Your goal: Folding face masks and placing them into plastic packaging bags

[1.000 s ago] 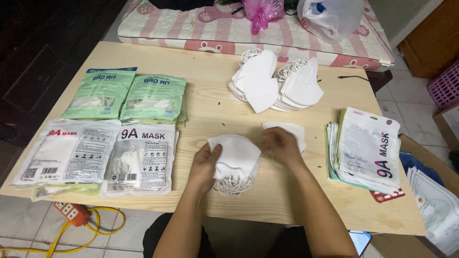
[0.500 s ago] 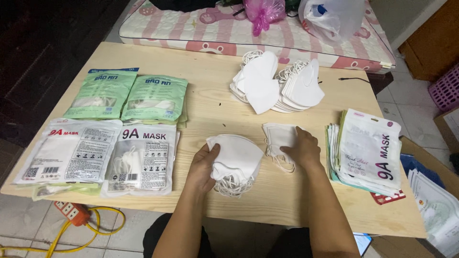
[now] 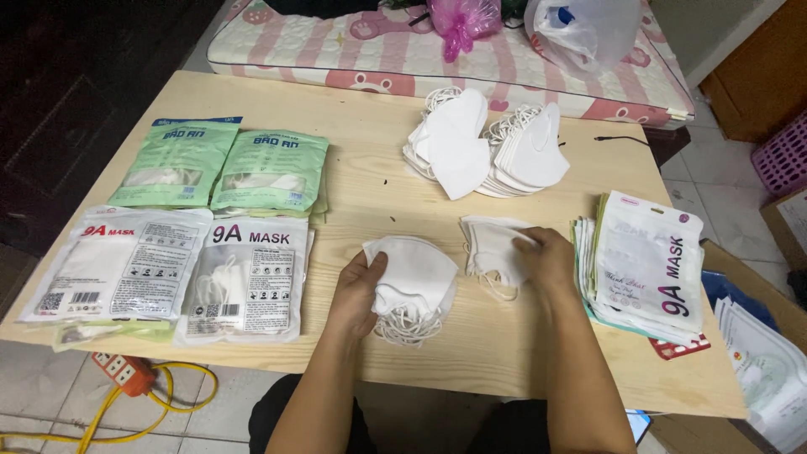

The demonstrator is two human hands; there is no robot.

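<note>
while left grip (image 3: 357, 290) clasps a stack of white masks (image 3: 414, 282), right grip (image 3: 548, 259) pinches a single mask (image 3: 492, 248), wooden table (image 3: 370, 176)

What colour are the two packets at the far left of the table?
Light green packets, seen in the head view.

right hand (image 3: 548, 259) has slid a single white mask (image 3: 492, 248) off the stack (image 3: 414, 282).

White face masks (image 3: 416, 273) lie in small stacks on a pale, light-grained wooden desk (image 3: 361, 181), flanked by 2 mint-green packets (image 3: 223, 168) and 2 white packets (image 3: 181, 273) with red and black lettering. A stack of white pouches (image 3: 651, 261) edged in green carries purple lettering, while a mattress (image 3: 353, 50) behind shows pink-and-cream stripes with paw prints. A yellow cable (image 3: 160, 403) runs from an orange power strip (image 3: 122, 370) on the grey tiled floor (image 3: 50, 378).
</note>
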